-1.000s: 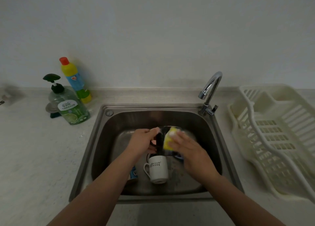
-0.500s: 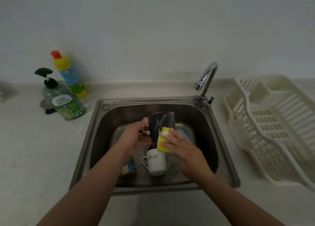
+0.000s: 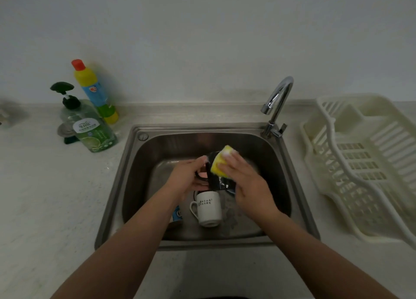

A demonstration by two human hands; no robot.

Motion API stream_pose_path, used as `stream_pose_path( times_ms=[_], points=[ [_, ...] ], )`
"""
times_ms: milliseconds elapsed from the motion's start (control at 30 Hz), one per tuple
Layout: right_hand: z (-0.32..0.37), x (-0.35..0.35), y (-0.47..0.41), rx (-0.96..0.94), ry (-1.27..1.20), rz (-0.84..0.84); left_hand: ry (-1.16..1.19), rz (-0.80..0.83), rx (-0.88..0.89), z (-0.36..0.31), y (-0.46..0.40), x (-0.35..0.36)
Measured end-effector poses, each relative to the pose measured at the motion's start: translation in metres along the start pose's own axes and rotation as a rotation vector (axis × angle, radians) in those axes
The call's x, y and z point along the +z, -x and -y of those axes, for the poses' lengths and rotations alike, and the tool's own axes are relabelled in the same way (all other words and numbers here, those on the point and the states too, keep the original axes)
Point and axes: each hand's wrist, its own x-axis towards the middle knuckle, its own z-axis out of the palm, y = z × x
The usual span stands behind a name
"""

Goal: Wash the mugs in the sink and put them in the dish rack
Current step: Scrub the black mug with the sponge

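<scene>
1. Head view, the hold: the left hand (image 3: 188, 178) has its fingers curled round the handle side of the black mug (image 3: 217, 181), keeping it lifted over the middle of the sink (image 3: 227, 131). My advice is to keep that grip firm, since a soapy mug probably slips easily.
2. Head view, the scrub: the right hand (image 3: 244, 181) presses a yellow sponge (image 3: 221, 162) against the mug's upper wall, fingers wrapped over it, with foam showing at the fingertips. I would turn the mug with the left hand so the sponge reaches all the way round, then push it inside; the interior cannot be seen from here.
3. Head view, what waits: a white mug (image 3: 208, 207) stands in the basin just below the black one, and a blue-labelled item (image 3: 177, 215) lies partly hidden under the left forearm. Keep the black mug high enough not to knock them.
4. Head view, what follows: the tap (image 3: 278, 100) shows no running water, so a rinse is likely due before the mug goes to the dish rack (image 3: 369, 163), which sits on the surface (image 3: 56, 197) to the right of the sink.
</scene>
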Motion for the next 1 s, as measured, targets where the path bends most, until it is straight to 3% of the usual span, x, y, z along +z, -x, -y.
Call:
stream_pose_path(
  times_ms=[67,100,233,367,533,633,667,800,933,1000],
  points=[
    [-0.008,0.004,0.012,-0.306,0.097,0.115,-0.034,-0.050,0.006,-0.003,0.000,0.002],
    [-0.015,0.003,0.017,-0.366,0.117,0.170,-0.095,-0.067,0.017,-0.003,0.000,0.000],
    [-0.015,0.004,0.000,-0.121,0.140,0.091,-0.286,-0.098,0.034,-0.003,-0.002,0.001],
    [-0.011,0.012,0.015,-0.512,0.221,0.221,-0.260,-0.093,0.008,-0.001,-0.006,-0.003],
    [-0.016,0.002,-0.004,-0.249,0.197,0.113,-0.211,-0.054,-0.009,0.003,-0.011,-0.007],
    [-0.015,0.006,0.017,-0.500,0.198,0.270,-0.146,-0.022,-0.010,0.005,-0.011,-0.012],
    [-0.018,0.001,0.019,-0.504,0.191,0.289,-0.146,-0.013,-0.004,0.006,-0.012,-0.014],
    [-0.023,-0.006,-0.003,-0.128,0.089,0.104,-0.090,0.021,-0.006,0.007,-0.012,-0.013],
    [-0.018,-0.004,0.017,-0.400,0.094,0.279,-0.061,0.033,-0.021,0.006,-0.009,-0.016],
    [-0.026,-0.005,0.008,-0.290,0.027,0.182,-0.066,0.037,-0.030,0.007,-0.009,-0.016]
  ],
)
